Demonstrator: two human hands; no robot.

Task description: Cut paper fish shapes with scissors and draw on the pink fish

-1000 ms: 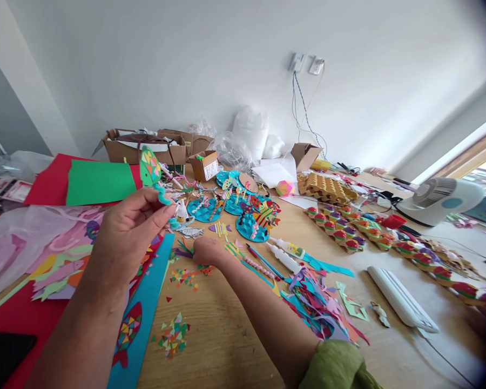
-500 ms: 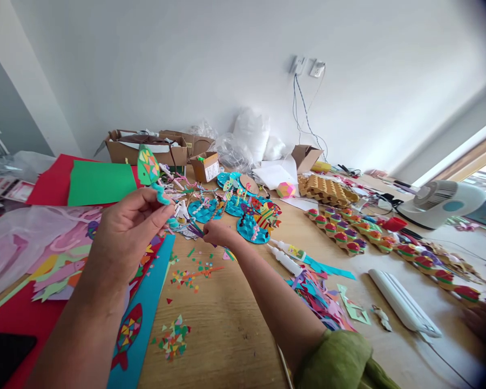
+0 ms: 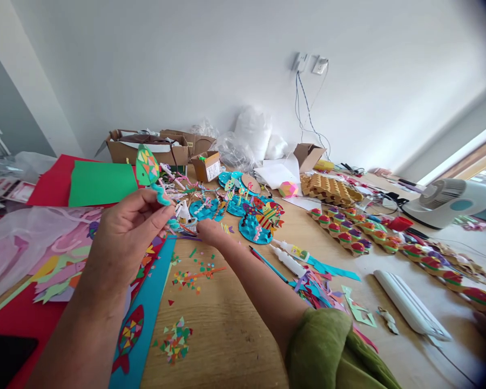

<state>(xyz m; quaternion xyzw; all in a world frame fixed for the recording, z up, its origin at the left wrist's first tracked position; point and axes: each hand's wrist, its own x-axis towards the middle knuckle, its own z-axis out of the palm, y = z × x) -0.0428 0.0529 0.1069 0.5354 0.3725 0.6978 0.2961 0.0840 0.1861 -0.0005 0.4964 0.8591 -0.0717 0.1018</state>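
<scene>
My left hand (image 3: 125, 237) is raised at the left, thumb and fingertips pinched on a fuzzy turquoise pipe cleaner (image 3: 161, 194). A green paper fish (image 3: 147, 166) covered in coloured scraps stands at its upper end. My right hand (image 3: 211, 232) reaches into the craft pile, fingers curled and seen from the back. Purple strips and a pale curved thing lie by its fingertips; what it grips, if anything, is hidden. Just to its right sits a blue-painted round base (image 3: 249, 233) bearing paper fish (image 3: 269, 215). White glue bottles (image 3: 287, 261) lie nearer me.
Small paper scraps (image 3: 176, 340) are scattered on the wooden table (image 3: 222, 324). Red and green sheets (image 3: 101, 183) lie at the left, with a blue strip (image 3: 146, 324) before them. Painted egg cartons (image 3: 340, 232), a white fan (image 3: 449, 202) and a long white device (image 3: 411, 305) occupy the right.
My right hand has shifted slightly left, and its forearm has swung left and down, uncovering a blue pencil-like stick on the table. My left hand still holds the pipe cleaner in place.
</scene>
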